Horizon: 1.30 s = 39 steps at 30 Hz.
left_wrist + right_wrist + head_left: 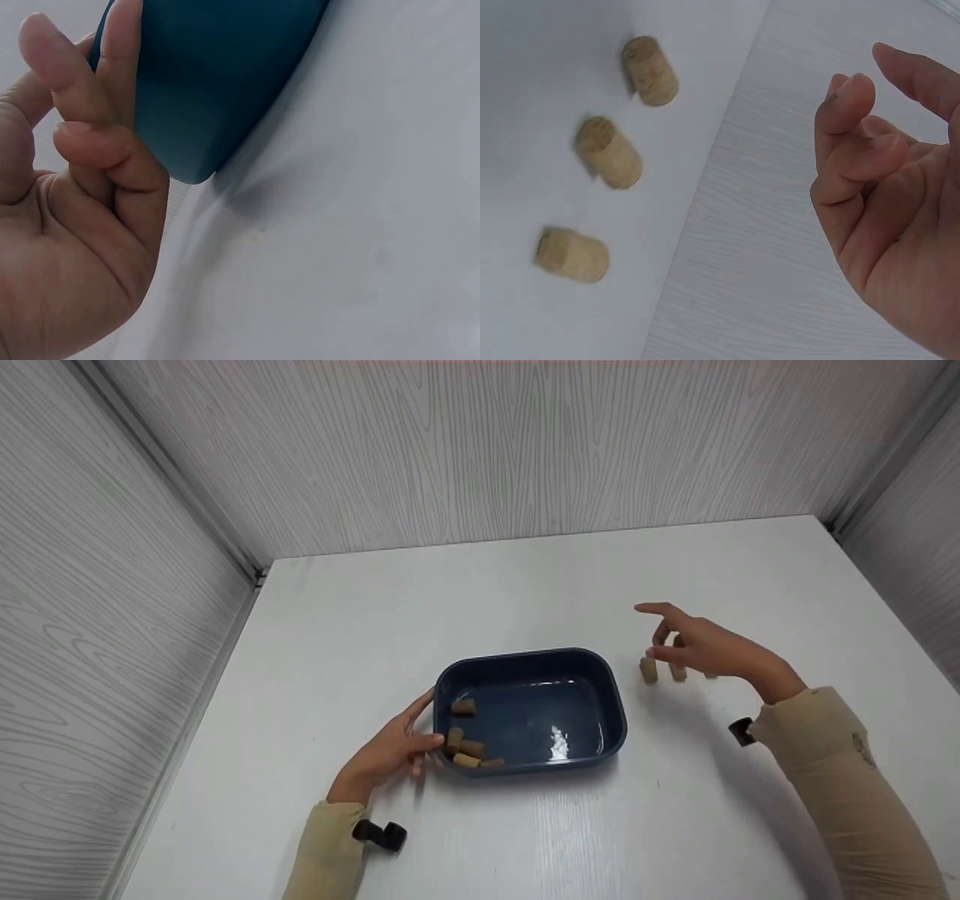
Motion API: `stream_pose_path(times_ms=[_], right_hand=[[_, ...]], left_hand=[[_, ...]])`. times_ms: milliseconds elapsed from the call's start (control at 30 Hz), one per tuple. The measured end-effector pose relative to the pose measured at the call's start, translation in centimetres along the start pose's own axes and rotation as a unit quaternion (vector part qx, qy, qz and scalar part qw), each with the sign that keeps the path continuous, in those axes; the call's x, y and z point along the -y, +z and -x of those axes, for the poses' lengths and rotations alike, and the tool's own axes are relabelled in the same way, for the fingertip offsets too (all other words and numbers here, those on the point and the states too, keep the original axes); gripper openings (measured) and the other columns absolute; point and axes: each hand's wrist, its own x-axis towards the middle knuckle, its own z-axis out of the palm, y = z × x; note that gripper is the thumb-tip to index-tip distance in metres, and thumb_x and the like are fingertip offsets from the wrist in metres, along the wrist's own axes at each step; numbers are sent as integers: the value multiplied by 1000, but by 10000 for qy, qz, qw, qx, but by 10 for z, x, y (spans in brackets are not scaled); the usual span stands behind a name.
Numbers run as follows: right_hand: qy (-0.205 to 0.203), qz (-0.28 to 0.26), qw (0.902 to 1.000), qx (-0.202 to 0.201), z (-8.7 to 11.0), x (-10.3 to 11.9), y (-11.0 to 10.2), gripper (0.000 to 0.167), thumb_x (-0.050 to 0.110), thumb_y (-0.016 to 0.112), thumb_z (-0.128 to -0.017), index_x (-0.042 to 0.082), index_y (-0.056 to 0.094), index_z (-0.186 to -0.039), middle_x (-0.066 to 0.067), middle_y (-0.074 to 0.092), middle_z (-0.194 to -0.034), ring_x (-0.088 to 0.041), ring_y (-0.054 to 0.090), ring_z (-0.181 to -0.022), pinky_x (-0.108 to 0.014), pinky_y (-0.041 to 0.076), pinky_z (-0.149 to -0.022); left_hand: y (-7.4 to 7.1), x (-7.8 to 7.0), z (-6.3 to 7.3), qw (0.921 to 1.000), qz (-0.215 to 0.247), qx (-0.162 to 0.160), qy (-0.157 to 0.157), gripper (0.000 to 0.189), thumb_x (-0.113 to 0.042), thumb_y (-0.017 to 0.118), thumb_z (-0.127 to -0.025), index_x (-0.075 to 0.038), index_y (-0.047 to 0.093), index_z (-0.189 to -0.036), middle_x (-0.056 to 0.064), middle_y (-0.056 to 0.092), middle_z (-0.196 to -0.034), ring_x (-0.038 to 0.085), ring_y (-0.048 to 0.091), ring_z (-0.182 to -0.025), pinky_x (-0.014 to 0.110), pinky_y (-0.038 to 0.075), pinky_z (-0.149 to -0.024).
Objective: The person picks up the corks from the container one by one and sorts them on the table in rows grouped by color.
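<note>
My left hand (386, 754) grips the left end of a dark blue rectangular tub (532, 720), thumb over the rim and other fingers against the outer wall. In the left wrist view, the fingers (112, 150) are bent beside the tub's blue side (210, 67). Several brown corks (463, 706) lie inside, gathered toward its left and near-left corner. Right of the tub, my right hand (697, 645) hovers with nothing in it, index finger extended and the others loosely bent. Three corks lie in a row below it; the right wrist view shows each cork (609, 154) apart from the fingers.
The white tabletop (375, 622) extends around the tub. Grey wood-grain panels stand at the back (480, 450), left (90, 622) and right. Each wrist wears a small black device, the left device (381, 835) near the tub's lower-left side.
</note>
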Motion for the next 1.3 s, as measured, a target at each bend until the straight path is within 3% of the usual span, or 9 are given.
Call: stream_pose_path(times_ms=[133, 233, 400, 600, 867, 1033, 1300], right_hand=[[-132, -48, 9999, 91, -14, 21, 5, 62, 27, 55, -99, 20, 24, -152, -12, 59, -111, -16, 60, -80, -34, 46, -78], [-294, -35, 9994, 174, -25, 34, 9, 61, 29, 56, -99, 20, 25, -151, -11, 59, -111, -15, 61, -80, -35, 47, -79], [-639, -82, 9976, 243, -45, 49, 16, 59, 24, 57, -98, 17, 28, -150, -12, 58, -108, -19, 61, -75, -35, 48, -74], [-826, -264, 9957, 322, -66, 64, 29, 56, 22, 57, -98, 16, 31, -147, -12, 58, -106, -29, 64, -79, -33, 49, -71], [-1004, -617, 9925, 335, -90, 77, 46, 49, 22, 60, -96, 11, 41, -141, -12, 59, -100, -23, 61, -69, -31, 49, -66], [-957, -597, 9929, 386, -97, 80, 46, 48, 23, 59, -97, 11, 41, -140, -14, 58, -105, -28, 62, -74, -30, 49, -67], [-1039, -157, 9938, 360, -97, 101, 36, 44, 23, 59, -97, 14, 46, -138, -13, 59, -108, -24, 60, -76, -32, 48, -71]], left_hand=[[-1, 0, 1, 10000, 68, -20, 55, 91, -18, 67, -91, -22, 6, -157, -5, 65, -73, 5, 53, -41, 21, 49, -48], [-2, 1, 1, 9999, 88, 30, 87, 91, -18, 67, -91, -21, 6, -157, -7, 63, -72, 5, 53, -42, 20, 49, -48], [-3, 4, -1, 9998, 73, 135, 136, 90, -16, 66, -92, -20, 5, -157, -9, 50, -53, 4, 53, -42, 20, 49, -49], [-2, 4, 0, 9992, 280, 187, 214, 89, -12, 65, -92, -19, 4, -157, -8, 55, -54, 4, 54, -42, 20, 49, -49], [2, 0, 0, 9990, 416, 112, 80, 90, -11, 64, -92, -17, 2, -157, -5, 67, -62, 7, 64, -50, 21, 50, -52], [0, 0, 0, 9988, 468, 79, 77, 89, -10, 63, -93, -17, 1, -157, -3, 70, -64, 7, 66, -53, 22, 52, -55], [3, -1, -2, 9990, 420, 91, 82, 90, -12, 64, -92, -17, 1, -157, -3, 69, -64, 7, 66, -54, 22, 52, -55]])
